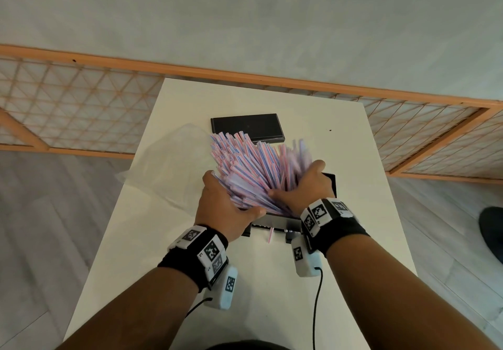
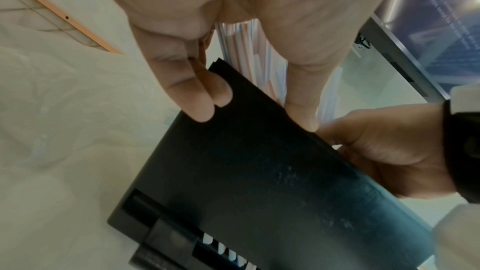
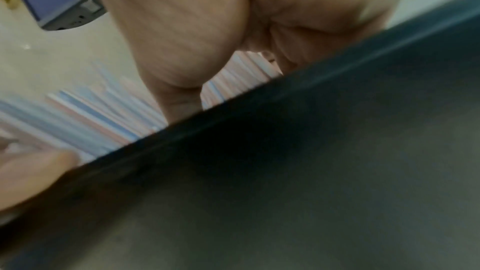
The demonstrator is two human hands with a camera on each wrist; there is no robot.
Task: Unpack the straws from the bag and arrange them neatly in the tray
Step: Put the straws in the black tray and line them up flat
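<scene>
Both hands cup one large fanned bundle of striped straws (image 1: 253, 167) over the black tray (image 1: 330, 183) at table (image 1: 367, 213) centre. Left hand (image 1: 226, 208) curls under the bundle at its 8 o'clock side — thumb over the straw ends. Right hand (image 1: 304, 189) grips the 4 o'clock side, fingers wrapped round. Straw tips splay toward 12 o'clock. Clear bag (image 1: 174, 164) lies flattened at 10 o'clock; one loose straw (image 1: 270, 236) rests at 6 o'clock, just beside the tray; a black lid (image 1: 246, 127) sits at 12.
</scene>
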